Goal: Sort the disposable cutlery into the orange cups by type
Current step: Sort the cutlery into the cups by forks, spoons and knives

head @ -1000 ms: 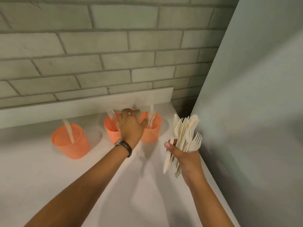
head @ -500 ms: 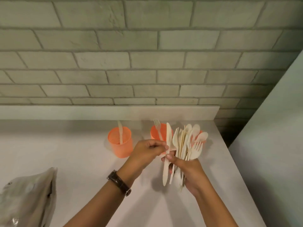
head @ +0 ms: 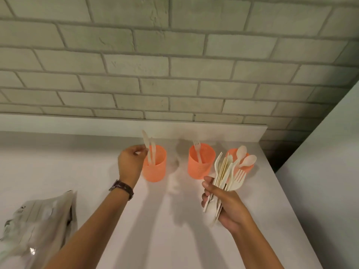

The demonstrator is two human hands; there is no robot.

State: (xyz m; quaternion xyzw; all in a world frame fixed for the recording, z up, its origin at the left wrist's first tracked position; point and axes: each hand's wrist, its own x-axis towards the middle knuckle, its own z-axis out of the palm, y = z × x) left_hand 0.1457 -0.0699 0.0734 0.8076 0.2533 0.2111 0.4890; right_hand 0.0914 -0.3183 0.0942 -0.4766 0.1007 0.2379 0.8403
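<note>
- Since half a second ago, the left hand [head: 134, 162] has gone from the bundle [head: 226, 172] out to the left cup [head: 154, 165], taking one knife [head: 146, 146] with it.
- Thumb and fingertips pinch the knife about mid-length. The hand sits at the cup's 9 o'clock, just beside the rim.
- The knife's long axis is nearly upright. Its blade tip points to 12 o'clock, leaning slightly toward 11, and its lower end is already inside the cup, next to a second knife [head: 153, 152].
- By my judgement, the coming move turns on that upright line: once released, the knife should drop straight in.
- The right hand [head: 227, 202] is curled round the bundle's handles at 3 o'clock from the left cup. The heads fan up toward 12.
- The middle cup [head: 201, 162] holds a fork [head: 197, 150]. The right cup [head: 249, 168] is mostly hidden behind the bundle.
</note>
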